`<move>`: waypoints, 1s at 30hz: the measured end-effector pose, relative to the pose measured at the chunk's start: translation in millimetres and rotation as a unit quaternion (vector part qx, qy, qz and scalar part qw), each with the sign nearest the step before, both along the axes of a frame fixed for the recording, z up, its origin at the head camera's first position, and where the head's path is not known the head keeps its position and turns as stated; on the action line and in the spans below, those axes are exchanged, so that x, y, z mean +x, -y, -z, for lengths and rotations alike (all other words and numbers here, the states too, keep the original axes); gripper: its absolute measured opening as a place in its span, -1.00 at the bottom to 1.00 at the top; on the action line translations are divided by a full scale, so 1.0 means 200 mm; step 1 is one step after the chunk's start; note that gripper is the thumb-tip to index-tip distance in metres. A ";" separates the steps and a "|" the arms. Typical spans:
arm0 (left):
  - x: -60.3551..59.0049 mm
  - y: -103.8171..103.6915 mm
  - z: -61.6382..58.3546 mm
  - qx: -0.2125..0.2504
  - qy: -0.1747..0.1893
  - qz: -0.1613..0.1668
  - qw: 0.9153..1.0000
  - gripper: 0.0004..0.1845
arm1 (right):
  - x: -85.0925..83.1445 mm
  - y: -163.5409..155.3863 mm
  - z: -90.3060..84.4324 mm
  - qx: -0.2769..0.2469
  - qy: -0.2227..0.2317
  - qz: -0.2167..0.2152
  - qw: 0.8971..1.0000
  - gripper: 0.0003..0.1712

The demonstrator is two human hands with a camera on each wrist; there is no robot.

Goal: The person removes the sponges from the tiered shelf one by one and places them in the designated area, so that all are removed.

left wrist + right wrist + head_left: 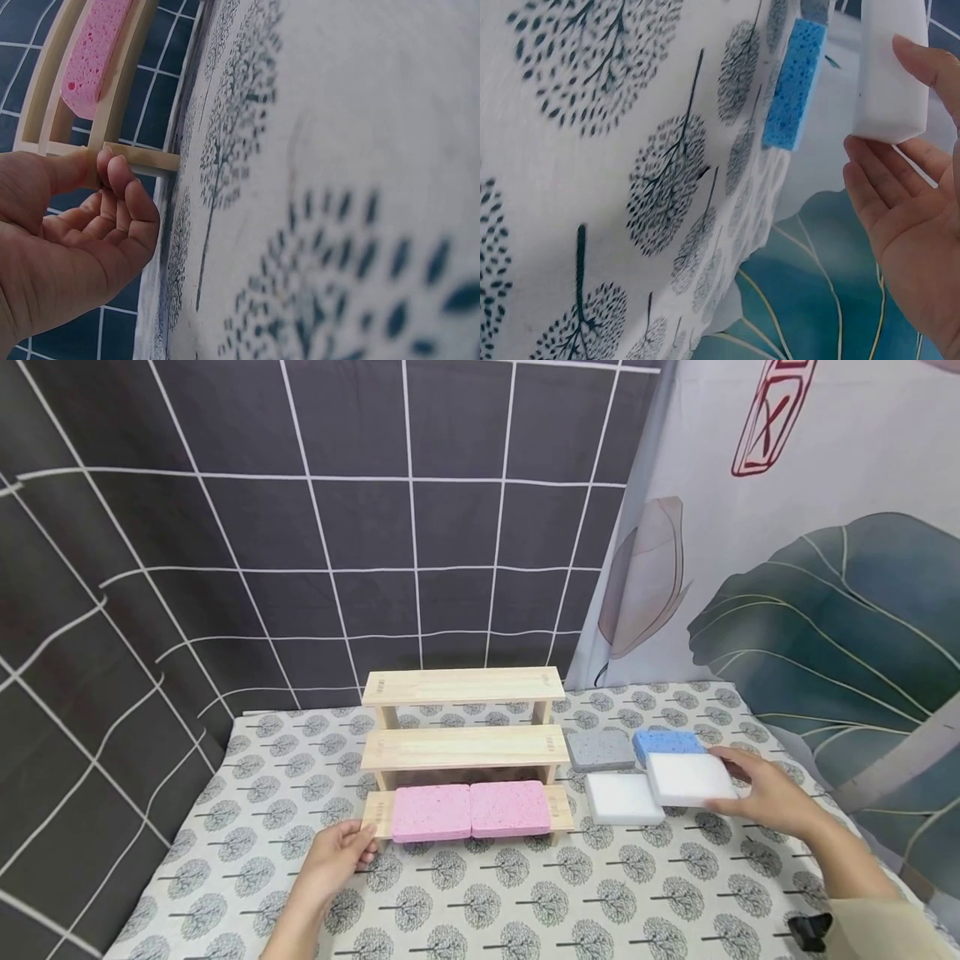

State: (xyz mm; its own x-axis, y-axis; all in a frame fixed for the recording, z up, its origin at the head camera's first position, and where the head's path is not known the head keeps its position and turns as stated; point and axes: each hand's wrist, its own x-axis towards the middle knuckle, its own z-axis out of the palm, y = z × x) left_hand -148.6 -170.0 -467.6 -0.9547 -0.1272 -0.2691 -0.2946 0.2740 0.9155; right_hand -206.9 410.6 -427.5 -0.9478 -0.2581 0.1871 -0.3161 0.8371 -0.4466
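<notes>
L hand (337, 852): fingers curled, gripping left end of wooden step shelf (461, 746), bottom tier.
R hand (772, 793): pinches white sponge (690, 779), lifted over table's (525, 902) right edge, near blue sponge (667, 743).
Hidden: R forearm cut off by frame.

bench (525, 902): covered with tree-print cloth | wooden three-step shelf (461, 745) at centre back, two pink sponges (468, 810) side by side on its lowest step | right of shelf, directly on cloth: grey sponge (599, 749), blue sponge (666, 742), white sponge (621, 798)
</notes>
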 end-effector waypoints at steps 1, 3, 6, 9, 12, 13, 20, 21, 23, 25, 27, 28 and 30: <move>0.00 0.00 0.00 0.001 0.000 0.000 1.000 -0.61 | 0.00 -0.01 0.00 0.004 0.003 0.002 1.000 0.00; 0.00 0.00 -0.01 0.002 0.000 0.000 1.000 -0.61 | 0.00 -0.02 0.01 0.011 0.011 0.005 1.000 0.01; 0.00 0.00 -0.01 0.002 0.000 0.000 1.000 -0.62 | 0.00 -0.04 0.01 0.016 0.026 0.010 0.999 0.02; 0.00 0.00 -0.01 0.002 0.000 -0.001 1.000 -0.62 | 0.01 -0.06 0.01 0.015 0.035 0.011 0.999 0.03; 0.00 0.00 -0.01 0.002 0.000 -0.002 1.000 -0.63 | 0.01 -0.07 0.02 0.016 0.034 0.016 0.999 0.02; 0.00 0.00 -0.01 0.002 0.000 -0.002 1.000 -0.63 | 0.01 -0.07 0.03 0.017 0.038 0.015 0.999 0.03; 0.00 -0.01 -0.01 0.005 -0.001 -0.001 1.000 -0.66 | 0.01 -0.08 0.07 0.034 0.039 0.012 0.999 0.02; 0.00 -0.01 -0.01 0.006 -0.002 -0.001 1.000 -0.66 | 0.01 -0.08 0.08 0.034 0.043 0.011 0.998 0.02; 0.00 -0.01 -0.01 0.008 -0.002 -0.001 1.000 -0.67 | 0.01 -0.08 0.09 0.032 0.054 0.009 0.998 0.02; 0.00 -0.01 -0.01 0.008 -0.002 0.000 1.000 -0.66 | 0.00 -0.08 0.11 0.031 0.064 0.011 0.997 0.02; 0.00 -0.01 -0.01 0.007 -0.001 0.000 1.000 -0.66 | -0.01 -0.08 0.12 0.031 0.075 0.011 0.997 0.03; 0.00 -0.01 -0.01 0.006 -0.001 -0.001 1.000 -0.66 | -0.01 -0.08 0.12 0.032 0.079 0.011 0.996 0.03; 0.00 -0.01 -0.02 0.003 0.000 -0.002 1.000 -0.65 | -0.02 -0.08 0.13 0.034 0.086 0.014 0.996 0.02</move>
State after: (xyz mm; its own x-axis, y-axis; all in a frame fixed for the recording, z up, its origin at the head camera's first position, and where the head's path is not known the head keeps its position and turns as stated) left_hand -147.8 -167.6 -464.5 -0.9544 -0.1287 -0.2695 -0.2950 0.2678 0.9172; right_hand -210.1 425.8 -453.4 -0.9713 -0.2380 0.0052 -0.2166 0.8746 -0.4337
